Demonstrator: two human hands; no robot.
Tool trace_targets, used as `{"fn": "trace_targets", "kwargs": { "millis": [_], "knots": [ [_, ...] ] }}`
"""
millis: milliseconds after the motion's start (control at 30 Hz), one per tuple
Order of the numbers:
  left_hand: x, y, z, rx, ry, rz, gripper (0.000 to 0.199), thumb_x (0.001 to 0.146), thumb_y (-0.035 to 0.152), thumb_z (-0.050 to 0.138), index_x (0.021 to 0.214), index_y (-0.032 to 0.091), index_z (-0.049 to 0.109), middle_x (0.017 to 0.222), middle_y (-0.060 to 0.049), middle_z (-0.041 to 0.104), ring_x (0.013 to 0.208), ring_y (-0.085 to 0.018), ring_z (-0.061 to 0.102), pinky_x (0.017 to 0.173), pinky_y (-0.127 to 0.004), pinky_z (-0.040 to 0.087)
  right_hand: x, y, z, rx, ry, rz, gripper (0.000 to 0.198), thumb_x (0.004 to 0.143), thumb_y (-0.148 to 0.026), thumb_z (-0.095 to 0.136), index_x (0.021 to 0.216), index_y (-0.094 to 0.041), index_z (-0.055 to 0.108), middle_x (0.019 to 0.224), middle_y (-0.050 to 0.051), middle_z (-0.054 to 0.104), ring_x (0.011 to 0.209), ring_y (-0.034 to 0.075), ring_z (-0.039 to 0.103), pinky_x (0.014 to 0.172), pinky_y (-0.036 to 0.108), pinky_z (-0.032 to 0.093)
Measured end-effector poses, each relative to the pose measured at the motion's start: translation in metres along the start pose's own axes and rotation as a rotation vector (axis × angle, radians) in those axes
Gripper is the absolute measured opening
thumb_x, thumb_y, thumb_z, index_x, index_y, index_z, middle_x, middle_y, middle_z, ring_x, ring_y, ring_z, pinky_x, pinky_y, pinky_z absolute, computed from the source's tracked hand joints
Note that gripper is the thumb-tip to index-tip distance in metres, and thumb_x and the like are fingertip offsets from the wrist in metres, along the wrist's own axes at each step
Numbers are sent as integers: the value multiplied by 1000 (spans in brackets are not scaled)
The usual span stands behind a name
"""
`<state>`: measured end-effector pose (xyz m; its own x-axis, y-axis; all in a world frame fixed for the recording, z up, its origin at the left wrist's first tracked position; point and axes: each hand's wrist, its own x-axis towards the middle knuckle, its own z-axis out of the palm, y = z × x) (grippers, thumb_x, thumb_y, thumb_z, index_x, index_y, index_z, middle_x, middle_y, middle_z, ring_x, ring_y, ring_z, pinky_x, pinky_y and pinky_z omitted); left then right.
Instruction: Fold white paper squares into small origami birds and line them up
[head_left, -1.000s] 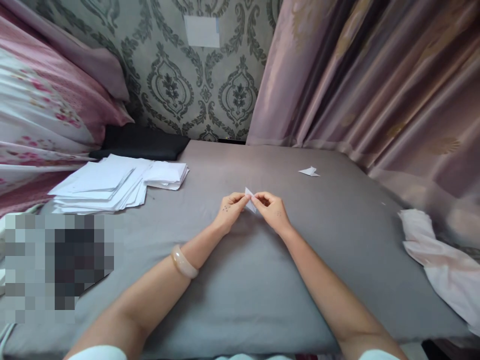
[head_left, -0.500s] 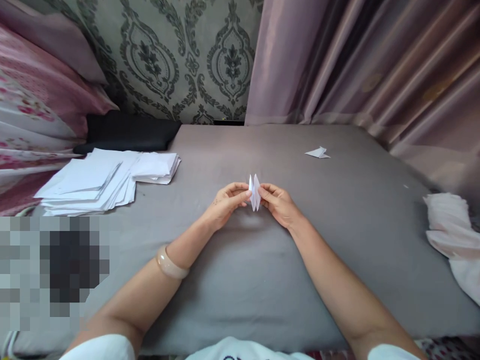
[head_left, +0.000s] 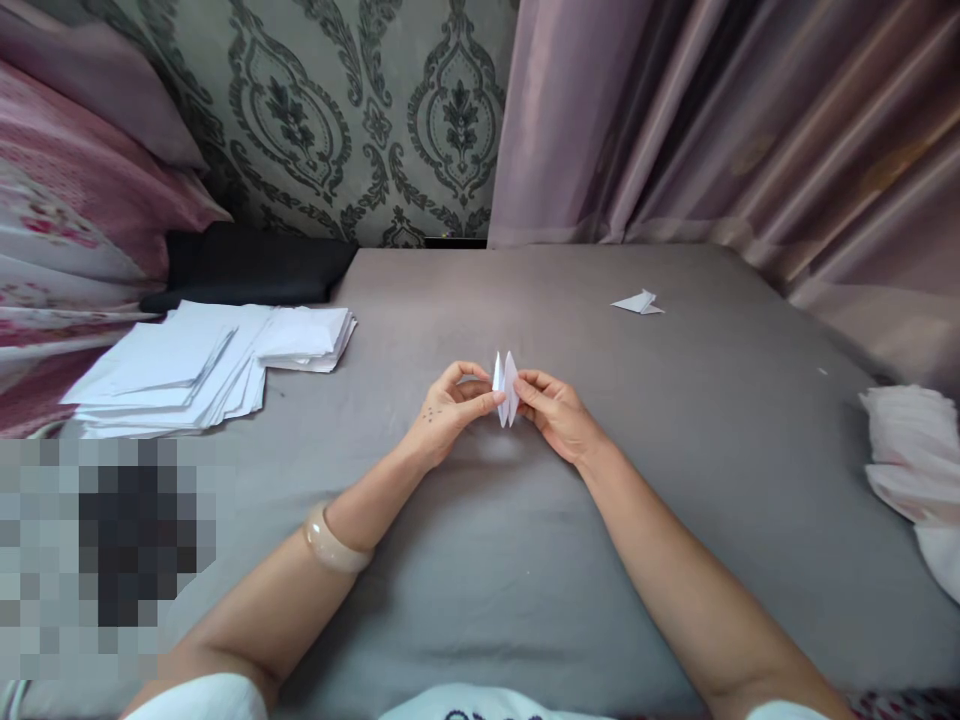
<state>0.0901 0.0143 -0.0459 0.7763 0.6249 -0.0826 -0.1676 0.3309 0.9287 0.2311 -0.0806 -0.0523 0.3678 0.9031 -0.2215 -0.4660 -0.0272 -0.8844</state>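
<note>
A small piece of folded white paper (head_left: pixel 505 392), with narrow pointed flaps standing upright, is held just above the grey cloth-covered table. My left hand (head_left: pixel 454 407) pinches its left side, thumb in front and fingers curled behind. On the other side, my right hand (head_left: pixel 559 408) grips the right flap between thumb and fingers. The fingertips behind the paper are partly hidden. A pale bangle (head_left: pixel 334 542) sits on my left forearm.
Stacks of white paper (head_left: pixel 180 360) lie at the left, by a folded black cloth (head_left: pixel 255 265). Another folded paper figure (head_left: pixel 637 302) rests at the back right of the grey table surface (head_left: pixel 675 430). White crumpled fabric (head_left: pixel 911 440) lies at the right edge.
My left fingers have lifted and spread slightly, with the thumb still on the folded paper. The right hand keeps its pinch. The whole view has shifted slightly.
</note>
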Motion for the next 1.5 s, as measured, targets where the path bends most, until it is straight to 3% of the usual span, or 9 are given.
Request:
{"fn": "trace_targets", "kwargs": {
  "millis": [133, 300, 667, 867, 1033, 1233, 1433, 1500],
  "knots": [
    [1, -2, -1, 32, 16, -9, 23, 74, 31, 75, 88, 16, 64, 81, 0, 66, 70, -9, 58, 69, -23, 42, -1, -1, -1, 13, -13, -11, 25, 68, -40, 79, 84, -22, 70, 80, -1, 68, 73, 12, 60, 73, 28, 45],
    [0, -3, 0, 72, 40, -32, 22, 76, 35, 73, 86, 15, 71, 82, -3, 68, 74, -11, 58, 74, -24, 42, -3, 0, -1, -6, -35, -29, 25, 68, -40, 78, 84, -22, 70, 78, -1, 68, 71, 11, 59, 73, 29, 45],
    [-1, -2, 3, 155, 38, -38, 22, 71, 34, 77, 76, 15, 67, 70, 1, 62, 63, -8, 51, 63, -21, 38, -7, 1, 6, -162, -28, -196, 15, 68, -29, 76, 80, -23, 69, 80, -2, 68, 77, 13, 61, 79, 30, 47],
    [0, -1, 4, 96, 11, 31, 20, 70, 28, 78, 71, 15, 63, 105, -3, 64, 85, -11, 59, 78, -23, 43, -7, 1, 5, -259, -26, -261, 14, 69, -28, 72, 82, -23, 69, 83, 0, 70, 81, 15, 62, 82, 34, 48],
    [1, -4, 3, 81, 93, 44, 22, 69, 29, 79, 73, 15, 63, 76, 0, 66, 69, -9, 58, 70, -24, 43, -11, 1, 7, -264, -99, -282, 26, 72, -31, 71, 97, -24, 66, 96, 2, 70, 89, 17, 63, 83, 35, 49],
    [2, -7, 2, 37, 107, 73, 22, 69, 27, 80, 74, 15, 62, 74, 1, 65, 69, -9, 58, 69, -22, 44, -8, 8, 15, -277, 4, -344, 31, 71, -33, 75, 98, -24, 63, 96, 3, 68, 89, 16, 63, 84, 34, 50],
    [2, -6, 3, -29, 93, 64, 34, 67, 25, 81, 94, 18, 62, 82, 1, 67, 76, -10, 61, 75, -24, 46, -7, 7, 14, -183, 15, -284, 37, 66, -34, 79, 99, -25, 62, 93, 2, 68, 91, 16, 63, 88, 34, 50],
    [1, -5, 3, -5, 79, 28, 31, 69, 26, 80, 94, 17, 64, 84, -1, 67, 77, -10, 61, 76, -24, 45, -7, 6, 14, -162, 7, -264, 37, 66, -33, 79, 99, -25, 63, 93, 1, 68, 91, 15, 63, 89, 34, 49]
  ]
}}
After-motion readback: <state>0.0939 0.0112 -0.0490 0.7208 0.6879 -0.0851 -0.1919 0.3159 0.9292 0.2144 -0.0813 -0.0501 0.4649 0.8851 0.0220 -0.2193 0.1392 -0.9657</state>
